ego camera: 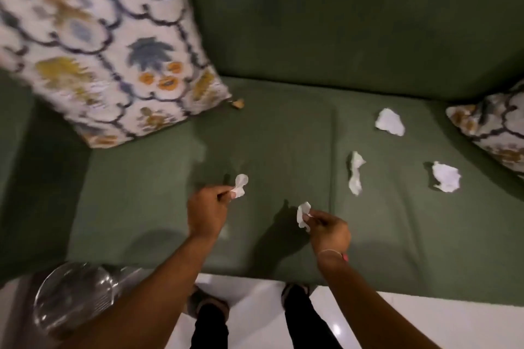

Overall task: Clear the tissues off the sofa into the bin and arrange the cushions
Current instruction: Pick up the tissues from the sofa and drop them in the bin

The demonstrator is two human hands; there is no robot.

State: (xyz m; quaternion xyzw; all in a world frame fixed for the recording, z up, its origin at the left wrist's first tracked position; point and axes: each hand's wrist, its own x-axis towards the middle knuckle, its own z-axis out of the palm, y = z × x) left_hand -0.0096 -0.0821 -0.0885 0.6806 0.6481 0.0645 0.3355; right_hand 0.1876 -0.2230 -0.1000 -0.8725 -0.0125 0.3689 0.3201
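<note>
White tissue scraps are pinched one in each grip — left hand (208,208) and right hand (330,228) — low over the green sofa (170,178). Three more tissues (390,122) lie at centre right, the bin (73,300) at lower left. Such light pinches could let a scrap flutter loose on the way there.

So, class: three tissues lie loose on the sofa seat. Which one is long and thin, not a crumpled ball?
The middle tissue, nearest the right hand. It is a narrow twisted strip; the tissue behind it and the one by the right cushion are rounded wads.
</note>
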